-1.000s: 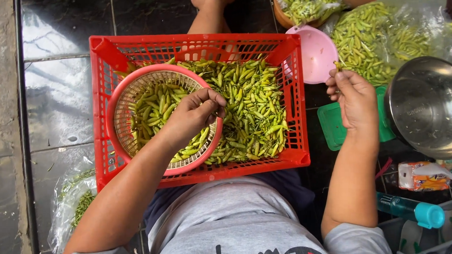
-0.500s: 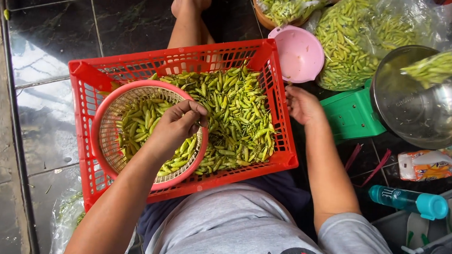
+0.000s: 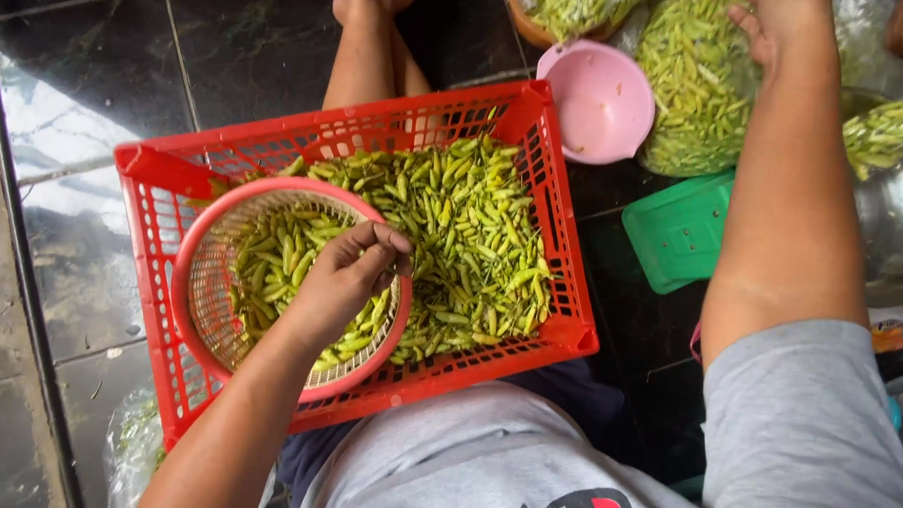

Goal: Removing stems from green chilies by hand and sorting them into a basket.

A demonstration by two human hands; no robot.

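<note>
A red plastic crate (image 3: 161, 274) on my lap holds a heap of green chilies (image 3: 472, 245). Inside its left half sits a round red colander (image 3: 196, 265) partly filled with more chilies. My left hand (image 3: 351, 276) hovers over the colander's right rim with its fingers bunched together; nothing shows between them. My right hand (image 3: 774, 30) is stretched far out to the upper right. It rests on a clear plastic bag of green chilies (image 3: 692, 92), and its fingers are partly cut off by the frame's edge.
A pink bowl (image 3: 597, 99) stands past the crate's far right corner. A green plastic lid (image 3: 677, 232) lies on the dark tiled floor. A steel bowl (image 3: 898, 220) with chilies sits at the right. Another bag of chilies (image 3: 130, 443) lies lower left.
My right hand moved from in front of the steel bowl to the crate's right edge, then out to the bag of chilies. My left hand stayed bunched over the colander.
</note>
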